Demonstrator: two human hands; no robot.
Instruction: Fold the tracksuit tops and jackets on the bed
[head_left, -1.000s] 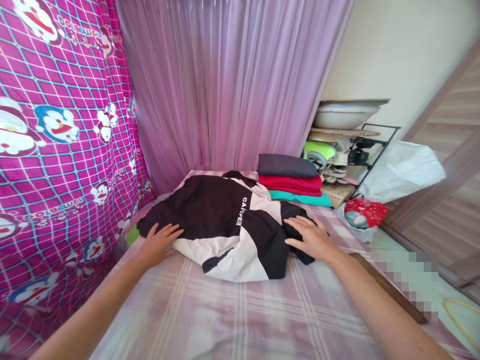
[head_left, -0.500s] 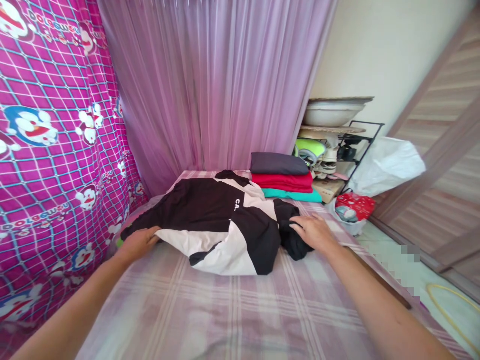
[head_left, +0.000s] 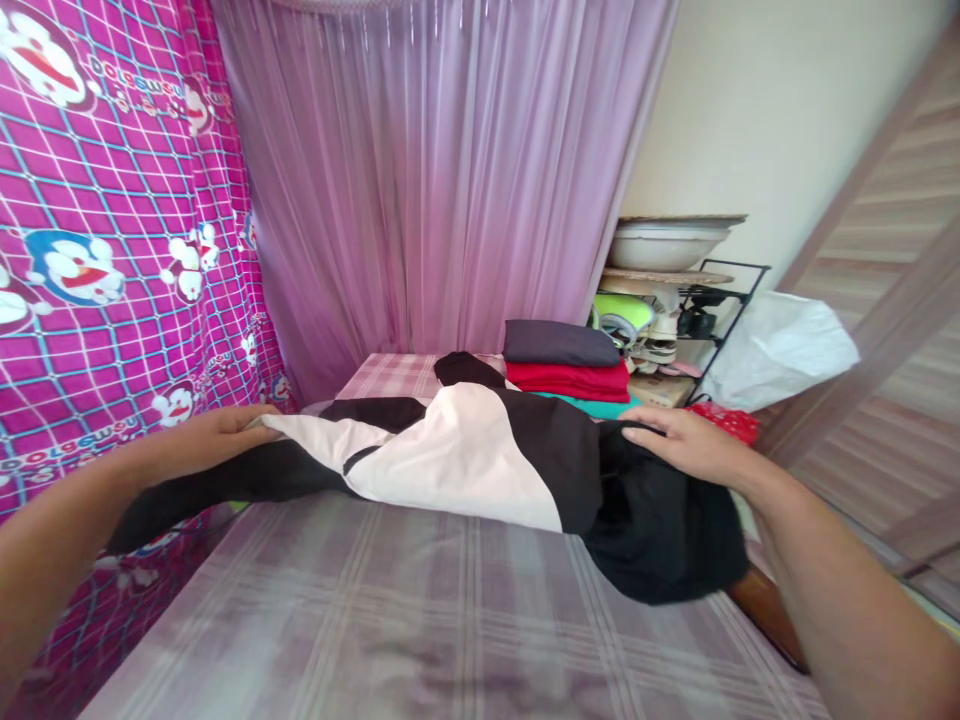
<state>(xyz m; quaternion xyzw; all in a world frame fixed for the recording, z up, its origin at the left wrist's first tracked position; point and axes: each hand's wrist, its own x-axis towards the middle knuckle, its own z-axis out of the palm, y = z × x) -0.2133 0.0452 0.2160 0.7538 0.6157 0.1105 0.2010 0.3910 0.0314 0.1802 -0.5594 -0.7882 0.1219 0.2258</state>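
A black and cream top [head_left: 457, 450] is stretched sideways above the plaid-covered bed [head_left: 420, 610]. At its left end my left hand [head_left: 214, 435] pinches the cream edge, and a black part hangs below that hand. My right hand [head_left: 690, 440] is closed on the black fabric at the other end. From this hand a bunched black portion droops over the bed's right side. Part of the top still lies on the bed at the back, near the folded clothes. The fingertips of both hands are partly hidden by fabric.
Folded clothes, dark grey [head_left: 562, 343], red [head_left: 570, 380] and teal, are stacked at the back right. Behind hangs a purple curtain [head_left: 435, 180]; a pink patterned cloth [head_left: 112, 200] hangs at left. A rack [head_left: 739, 310] with a basin [head_left: 667, 245] and a white bag [head_left: 787, 345] stand right.
Both hands have lifted the top's near side off the bed and drawn it closer and wider apart. The lettering seen before is now hidden.
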